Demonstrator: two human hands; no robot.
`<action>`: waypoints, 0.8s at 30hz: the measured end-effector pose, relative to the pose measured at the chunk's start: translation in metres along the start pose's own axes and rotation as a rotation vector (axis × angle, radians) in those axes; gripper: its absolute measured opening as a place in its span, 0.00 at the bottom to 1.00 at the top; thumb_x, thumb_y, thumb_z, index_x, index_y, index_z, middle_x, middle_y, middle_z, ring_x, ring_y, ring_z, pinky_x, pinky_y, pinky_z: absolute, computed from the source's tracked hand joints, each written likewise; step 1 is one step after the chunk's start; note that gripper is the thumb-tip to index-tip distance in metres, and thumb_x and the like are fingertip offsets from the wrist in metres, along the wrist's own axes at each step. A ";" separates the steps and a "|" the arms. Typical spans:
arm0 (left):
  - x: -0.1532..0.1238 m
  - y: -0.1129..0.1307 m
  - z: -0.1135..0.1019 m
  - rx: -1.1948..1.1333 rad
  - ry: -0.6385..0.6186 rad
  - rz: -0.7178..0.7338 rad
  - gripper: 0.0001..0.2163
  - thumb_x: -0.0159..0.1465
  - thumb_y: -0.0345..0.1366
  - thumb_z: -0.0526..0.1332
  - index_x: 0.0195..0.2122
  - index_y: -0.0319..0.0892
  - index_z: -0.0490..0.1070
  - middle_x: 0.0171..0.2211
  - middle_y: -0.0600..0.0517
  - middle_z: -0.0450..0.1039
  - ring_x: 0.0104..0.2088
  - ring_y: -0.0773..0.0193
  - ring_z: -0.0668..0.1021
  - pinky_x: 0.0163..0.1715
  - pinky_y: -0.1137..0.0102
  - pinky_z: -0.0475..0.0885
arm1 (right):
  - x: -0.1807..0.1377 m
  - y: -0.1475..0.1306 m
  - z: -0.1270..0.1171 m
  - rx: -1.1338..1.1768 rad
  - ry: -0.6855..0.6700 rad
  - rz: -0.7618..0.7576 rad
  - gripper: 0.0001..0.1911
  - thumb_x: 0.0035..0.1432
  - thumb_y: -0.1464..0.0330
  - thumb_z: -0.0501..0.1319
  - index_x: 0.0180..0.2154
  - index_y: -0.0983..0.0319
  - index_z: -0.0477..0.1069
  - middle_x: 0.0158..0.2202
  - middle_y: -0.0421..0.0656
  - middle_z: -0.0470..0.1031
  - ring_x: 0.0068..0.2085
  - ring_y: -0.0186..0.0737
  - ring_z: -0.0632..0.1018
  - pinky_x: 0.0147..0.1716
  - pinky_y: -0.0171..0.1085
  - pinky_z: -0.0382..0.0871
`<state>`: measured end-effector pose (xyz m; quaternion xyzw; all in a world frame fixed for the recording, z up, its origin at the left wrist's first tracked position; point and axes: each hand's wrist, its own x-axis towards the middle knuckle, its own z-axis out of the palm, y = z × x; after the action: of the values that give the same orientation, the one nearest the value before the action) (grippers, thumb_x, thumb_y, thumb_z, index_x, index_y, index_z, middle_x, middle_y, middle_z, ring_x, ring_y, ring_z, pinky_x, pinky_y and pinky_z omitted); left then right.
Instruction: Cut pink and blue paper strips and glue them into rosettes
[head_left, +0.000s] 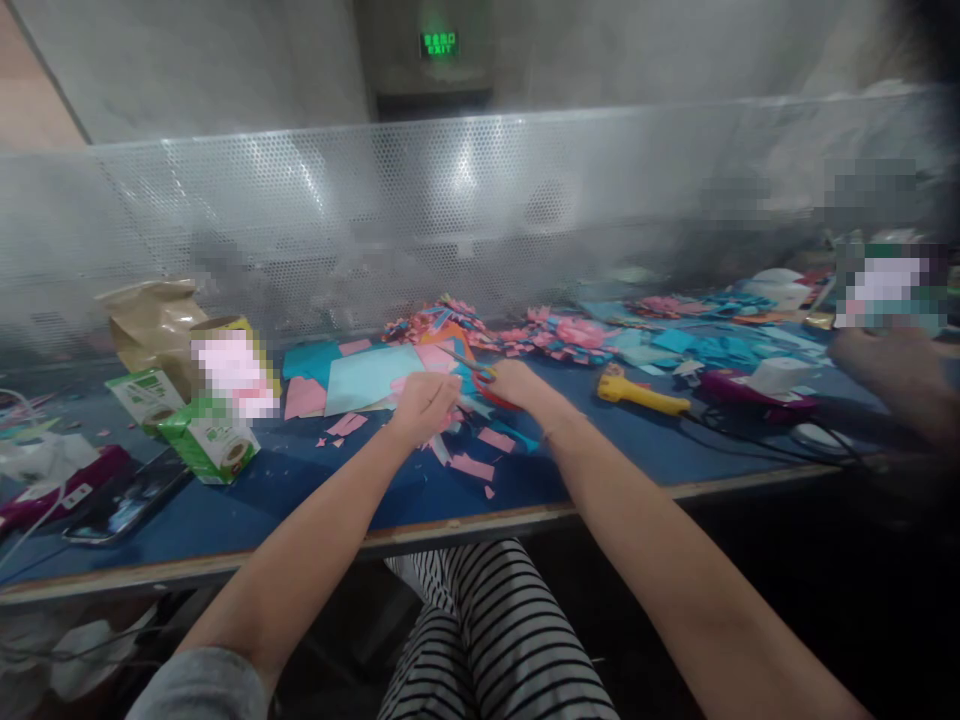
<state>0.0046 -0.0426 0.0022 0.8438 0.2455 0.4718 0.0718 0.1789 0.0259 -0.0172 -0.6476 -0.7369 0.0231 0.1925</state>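
My left hand (422, 403) is closed in a pinch on a small piece of pink paper (450, 418) above the blue table (300, 480). My right hand (516, 385) is wrapped round red-handled scissors (486, 381), whose blades point left toward the paper. Pink paper scraps (471, 466) lie on the table just below both hands. A light blue sheet (371, 378) and a pink sheet (304, 397) lie just beyond my left hand.
Cut paper flowers (559, 335) in pink and blue pile at the back. A yellow tool (637, 392) and a white and purple device (765, 385) lie right. Green cartons (206, 440), a brown bag (154, 320) and a phone (124, 505) sit left. Another person's arm (896, 380) rests far right. A perforated metal screen (465, 210) backs the table.
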 end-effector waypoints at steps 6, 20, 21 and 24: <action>0.002 0.003 0.000 0.169 -0.102 0.001 0.25 0.63 0.45 0.38 0.14 0.41 0.60 0.13 0.53 0.63 0.17 0.71 0.66 0.22 0.73 0.61 | -0.010 -0.005 -0.018 0.615 0.284 -0.168 0.09 0.44 0.64 0.60 0.27 0.63 0.63 0.23 0.41 0.68 0.25 0.33 0.69 0.23 0.31 0.59; 0.001 -0.003 0.003 0.182 -0.128 -0.050 0.26 0.63 0.46 0.38 0.13 0.40 0.61 0.13 0.52 0.65 0.17 0.70 0.68 0.24 0.73 0.63 | -0.038 -0.034 -0.039 1.287 -0.069 -0.486 0.18 0.36 0.65 0.66 0.25 0.61 0.56 0.22 0.38 0.70 0.23 0.30 0.70 0.23 0.31 0.65; 0.001 -0.003 0.003 0.179 -0.130 -0.052 0.27 0.63 0.46 0.38 0.13 0.40 0.61 0.13 0.51 0.65 0.17 0.70 0.68 0.24 0.73 0.63 | -0.039 -0.034 -0.039 1.296 -0.074 -0.493 0.19 0.36 0.65 0.66 0.25 0.61 0.55 0.22 0.38 0.70 0.23 0.30 0.70 0.23 0.31 0.65; 0.000 -0.004 0.004 0.170 -0.135 -0.049 0.27 0.63 0.47 0.37 0.13 0.40 0.62 0.14 0.51 0.66 0.18 0.70 0.69 0.25 0.72 0.64 | -0.039 -0.035 -0.039 1.322 -0.097 -0.512 0.20 0.35 0.65 0.66 0.24 0.61 0.54 0.22 0.38 0.70 0.23 0.30 0.70 0.23 0.31 0.65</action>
<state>0.0065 -0.0389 -0.0014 0.8704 0.2999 0.3894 0.0281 0.1616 -0.0262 0.0191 -0.1997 -0.7053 0.4482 0.5117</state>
